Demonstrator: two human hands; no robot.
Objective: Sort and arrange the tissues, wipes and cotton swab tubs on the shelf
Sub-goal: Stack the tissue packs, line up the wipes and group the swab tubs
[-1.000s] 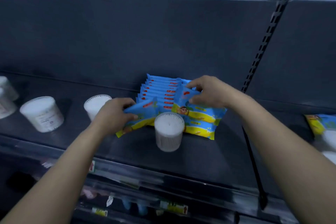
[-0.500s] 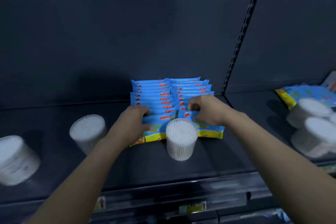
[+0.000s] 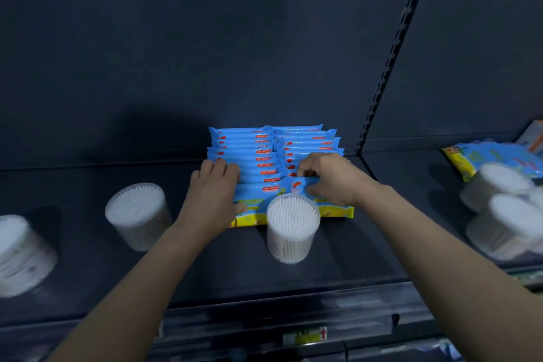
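Swab tub [image 3: 292, 229] stands upright near the shelf [image 3: 352, 261] lip, touching the wipe packs [image 3: 249, 156] behind it. Left hand [image 3: 213, 191] curls over the left row's front pack; right hand [image 3: 332, 182] pinches the right row's. Packs form two rows against the back. Two more tubs [image 3: 136, 214] stand left of the packs, bare shelf between them; at least two right.

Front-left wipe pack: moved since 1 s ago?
Yes. Against the cotton swab tub, the front-left wipe pack has swung from askew to square, its left end pushed back, level with the front-right pack.
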